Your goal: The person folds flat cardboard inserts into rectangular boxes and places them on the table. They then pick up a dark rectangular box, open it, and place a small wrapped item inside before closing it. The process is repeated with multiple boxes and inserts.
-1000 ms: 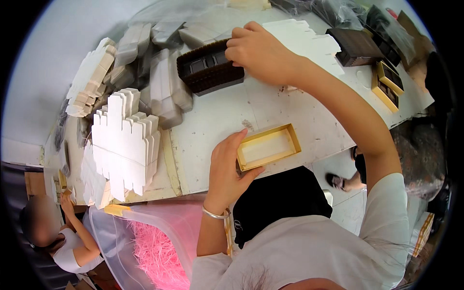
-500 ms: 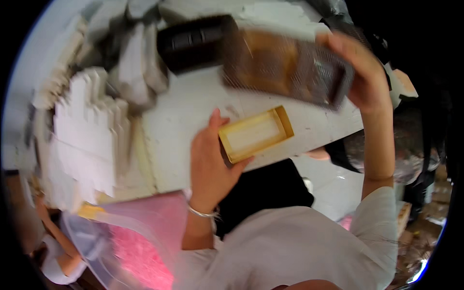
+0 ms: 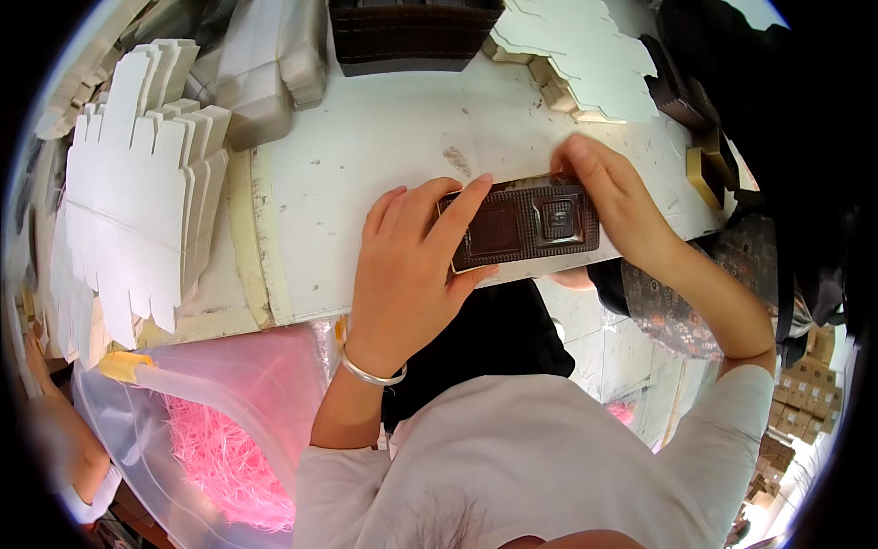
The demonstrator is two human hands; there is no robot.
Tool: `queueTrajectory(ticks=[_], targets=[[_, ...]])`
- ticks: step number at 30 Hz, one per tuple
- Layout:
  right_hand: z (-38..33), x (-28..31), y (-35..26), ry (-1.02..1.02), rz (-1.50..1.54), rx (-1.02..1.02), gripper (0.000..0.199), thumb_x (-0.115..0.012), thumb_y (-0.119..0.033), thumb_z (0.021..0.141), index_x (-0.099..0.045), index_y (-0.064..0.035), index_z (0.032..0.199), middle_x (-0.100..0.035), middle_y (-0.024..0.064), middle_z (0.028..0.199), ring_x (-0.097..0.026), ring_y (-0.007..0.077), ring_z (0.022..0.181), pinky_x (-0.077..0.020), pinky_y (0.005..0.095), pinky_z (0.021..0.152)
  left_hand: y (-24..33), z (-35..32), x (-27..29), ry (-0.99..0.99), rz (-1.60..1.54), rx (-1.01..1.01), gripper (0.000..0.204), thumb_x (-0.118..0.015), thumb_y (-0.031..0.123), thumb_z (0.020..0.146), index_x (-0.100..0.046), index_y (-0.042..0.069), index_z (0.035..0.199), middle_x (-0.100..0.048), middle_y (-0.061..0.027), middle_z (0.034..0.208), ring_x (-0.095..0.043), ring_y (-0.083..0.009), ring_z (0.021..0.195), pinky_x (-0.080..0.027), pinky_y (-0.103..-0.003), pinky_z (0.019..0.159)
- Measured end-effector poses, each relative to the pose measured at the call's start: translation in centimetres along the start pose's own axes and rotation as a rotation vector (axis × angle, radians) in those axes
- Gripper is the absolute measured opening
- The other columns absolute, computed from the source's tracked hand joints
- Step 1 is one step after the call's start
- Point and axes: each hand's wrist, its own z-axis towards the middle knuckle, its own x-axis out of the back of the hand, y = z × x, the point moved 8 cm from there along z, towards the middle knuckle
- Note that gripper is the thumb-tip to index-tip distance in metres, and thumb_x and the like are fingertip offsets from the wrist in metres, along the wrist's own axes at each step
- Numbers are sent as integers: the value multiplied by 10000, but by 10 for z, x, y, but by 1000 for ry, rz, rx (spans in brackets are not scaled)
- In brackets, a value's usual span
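A dark brown plastic tray (image 3: pixel 526 224) with moulded compartments lies in a small shallow box at the table's front edge. Little of the box shows beyond a thin pale rim (image 3: pixel 455 268). My left hand (image 3: pixel 402 247) grips the left end, with fingers over the far side and thumb along the near side. Around the right far corner of the tray curls my right hand (image 3: pixel 622 201), its fingertips partly hidden behind the box. A silver bangle (image 3: pixel 370 371) circles my left wrist.
Stacked brown trays (image 3: pixel 412 37) stand at the back, beside clear plastic covers (image 3: pixel 261 82). White cardboard blanks lie in piles at left (image 3: pixel 137 201) and back right (image 3: pixel 572 55). A gold box (image 3: pixel 702 178) is at right. Pink shredded filler (image 3: pixel 219 457) fills a clear bag below the table.
My right hand has brought the tray down from above the table into the gold box. Both hands now hold it, and the view has shifted.
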Motion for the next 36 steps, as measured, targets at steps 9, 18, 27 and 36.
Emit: queueTrajectory(ticks=[9,18,27,36], targets=[[-19,12,-26,-432,-169,454,274,-735,-113,764,-674,-23,1016,-556,82,1106,-561,188,840,-471,292,730,-5,7,-4,-46,-97,23,723,-803,189,626,-537,67,1287,-549,-131,1272,-518,-317,1130,-390,-401,972],[-47,-7,-40,-270,-715,1008,418,-734,-111,678,-612,11,1058,-558,119,1066,-618,230,789,-513,330,611,-10,7,-6,-109,-49,69,659,-757,167,702,-515,112,1312,-498,-121,1336,-529,-318,1130,-323,-478,1059],[-54,-27,-53,-135,-908,1239,246,-672,-187,725,-596,-9,876,-496,66,826,-579,182,719,-506,306,549,-13,18,-1,-165,-136,136,959,-842,467,506,-513,73,1317,-417,-205,1408,-482,-385,1185,-391,-444,1004],[-51,-42,-67,-148,-845,1053,179,-655,-178,794,-570,-21,806,-537,91,828,-601,220,780,-513,357,636,7,24,-5,-149,153,-86,1011,-835,554,473,-531,60,1301,-414,-219,1396,-403,-408,1245,-365,-473,1020]])
